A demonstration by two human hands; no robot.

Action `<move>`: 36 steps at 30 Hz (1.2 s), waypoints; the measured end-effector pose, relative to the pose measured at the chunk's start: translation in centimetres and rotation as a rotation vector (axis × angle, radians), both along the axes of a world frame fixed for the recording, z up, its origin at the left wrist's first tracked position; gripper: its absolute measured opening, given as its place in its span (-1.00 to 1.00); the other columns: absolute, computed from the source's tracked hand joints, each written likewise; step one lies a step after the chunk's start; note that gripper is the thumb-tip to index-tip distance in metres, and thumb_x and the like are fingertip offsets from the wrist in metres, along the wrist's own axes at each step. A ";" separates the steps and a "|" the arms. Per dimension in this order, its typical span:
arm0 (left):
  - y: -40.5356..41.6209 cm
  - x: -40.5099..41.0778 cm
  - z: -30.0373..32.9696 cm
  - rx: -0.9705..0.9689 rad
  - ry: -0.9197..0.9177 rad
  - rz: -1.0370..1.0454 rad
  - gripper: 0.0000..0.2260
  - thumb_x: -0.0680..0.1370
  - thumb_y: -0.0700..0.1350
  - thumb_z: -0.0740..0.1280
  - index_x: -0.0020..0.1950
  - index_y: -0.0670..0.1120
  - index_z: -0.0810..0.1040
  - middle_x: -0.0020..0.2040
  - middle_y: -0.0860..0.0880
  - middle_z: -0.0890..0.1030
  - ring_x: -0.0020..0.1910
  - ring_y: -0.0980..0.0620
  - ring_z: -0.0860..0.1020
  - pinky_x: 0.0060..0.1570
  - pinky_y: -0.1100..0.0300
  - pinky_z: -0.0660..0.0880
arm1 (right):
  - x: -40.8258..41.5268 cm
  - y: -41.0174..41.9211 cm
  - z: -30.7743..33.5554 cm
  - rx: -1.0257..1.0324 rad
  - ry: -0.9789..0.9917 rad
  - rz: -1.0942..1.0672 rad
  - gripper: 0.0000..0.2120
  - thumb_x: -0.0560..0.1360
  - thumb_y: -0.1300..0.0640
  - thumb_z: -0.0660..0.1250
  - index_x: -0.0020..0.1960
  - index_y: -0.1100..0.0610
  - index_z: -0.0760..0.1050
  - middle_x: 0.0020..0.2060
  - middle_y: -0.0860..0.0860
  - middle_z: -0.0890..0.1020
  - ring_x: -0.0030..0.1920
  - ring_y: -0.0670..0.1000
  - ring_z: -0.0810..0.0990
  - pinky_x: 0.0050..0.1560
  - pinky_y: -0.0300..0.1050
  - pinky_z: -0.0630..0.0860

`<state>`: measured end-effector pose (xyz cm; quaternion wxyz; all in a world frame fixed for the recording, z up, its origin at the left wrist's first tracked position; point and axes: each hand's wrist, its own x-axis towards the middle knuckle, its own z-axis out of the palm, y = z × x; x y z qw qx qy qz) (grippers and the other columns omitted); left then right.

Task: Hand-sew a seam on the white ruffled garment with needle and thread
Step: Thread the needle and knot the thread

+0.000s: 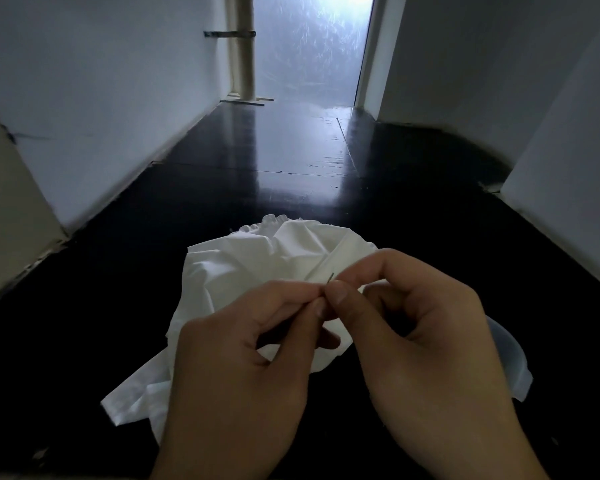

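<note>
The white ruffled garment [243,265] lies crumpled on the dark floor in front of me, its frilled edge at the far side. My left hand [243,368] and my right hand [420,344] meet above it, fingertips together. A thin dark needle [330,278] sticks up from between the pinched fingertips, its tip against a fold of the cloth. My right thumb and forefinger pinch the needle; my left thumb and forefinger pinch beside it, on the needle or the cloth. No thread is visible in the dim light.
A glossy black floor [291,150] runs down a narrow corridor between pale walls toward a bright frosted door [312,46]. A pale pipe [243,46] stands at the far left of the door. A translucent rounded object [506,344] shows behind my right hand.
</note>
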<state>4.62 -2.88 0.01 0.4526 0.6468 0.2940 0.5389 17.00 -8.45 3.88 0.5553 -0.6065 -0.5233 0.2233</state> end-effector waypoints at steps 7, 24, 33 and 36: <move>0.2 -0.2 -0.1 0.030 0.023 0.024 -0.80 0.48 0.11 0.35 0.02 0.11 0.71 -0.12 0.18 0.76 -0.09 0.16 0.74 -0.11 0.41 0.58 | 0.1 0.2 -0.4 0.044 -0.046 -0.033 -0.83 0.50 0.17 0.49 -0.26 0.02 0.63 -0.61 -0.02 0.39 -0.59 -0.12 0.33 -0.50 -0.46 0.25; 0.4 -0.4 -0.7 0.049 0.089 0.071 -0.80 0.50 0.13 0.36 0.05 0.16 0.70 -0.08 0.22 0.75 -0.05 0.15 0.74 -0.06 0.29 0.64 | 0.1 0.1 -0.3 0.065 -0.031 -0.040 -0.85 0.48 0.16 0.50 -0.25 0.03 0.63 -0.60 -0.02 0.41 -0.59 -0.13 0.33 -0.51 -0.44 0.24; 0.7 -0.4 -1.2 0.043 0.099 0.079 -0.88 0.56 -0.02 0.42 0.04 0.13 0.73 -0.05 0.18 0.76 -0.02 0.11 0.74 -0.04 0.26 0.65 | 0.2 0.1 -0.4 0.056 0.000 0.034 -0.85 0.48 0.17 0.46 -0.27 0.09 0.60 -0.60 0.01 0.42 -0.56 -0.14 0.33 -0.46 -0.37 0.27; 0.7 -0.3 -1.3 0.040 0.083 0.096 -0.88 0.55 -0.04 0.42 0.02 0.10 0.74 -0.06 0.16 0.76 -0.04 0.09 0.75 -0.05 0.25 0.65 | 0.2 0.1 -0.5 0.064 0.002 0.039 -0.83 0.48 0.17 0.46 -0.28 0.09 0.59 -0.60 0.00 0.42 -0.56 -0.14 0.32 -0.46 -0.36 0.27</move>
